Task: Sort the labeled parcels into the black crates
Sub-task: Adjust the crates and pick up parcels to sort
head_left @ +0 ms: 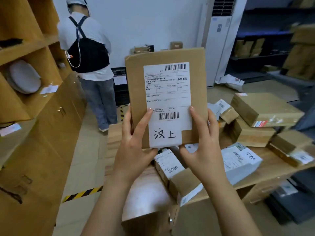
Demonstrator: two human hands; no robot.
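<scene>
I hold the flat cardboard parcel point(136, 79) upright in front of the camera, above the near end of the table point(144, 189), with its shipping label point(167, 86) facing me and the handwritten tag point(165, 134) at the bottom. The step, as I judge it, is reading that tag. To do it well I should hold the face square and steady with my thumbs off the writing, then match the two characters against the paper slip point(120, 80) on the black crates point(121, 97) stacked by the far wall, beside the other person point(88, 53), before I carry anything over. My left hand point(134, 147) pinches the lower left edge, thumb laid up the front to the label's side, fingers behind; my right hand point(202, 147) mirrors it on the lower right, thumb tip resting on the label beside the lower barcode. Both hands are clamped on the parcel, forearms angled up from below. More parcels point(265, 108) lie heaped on the table to my right — their turn comes later.
</scene>
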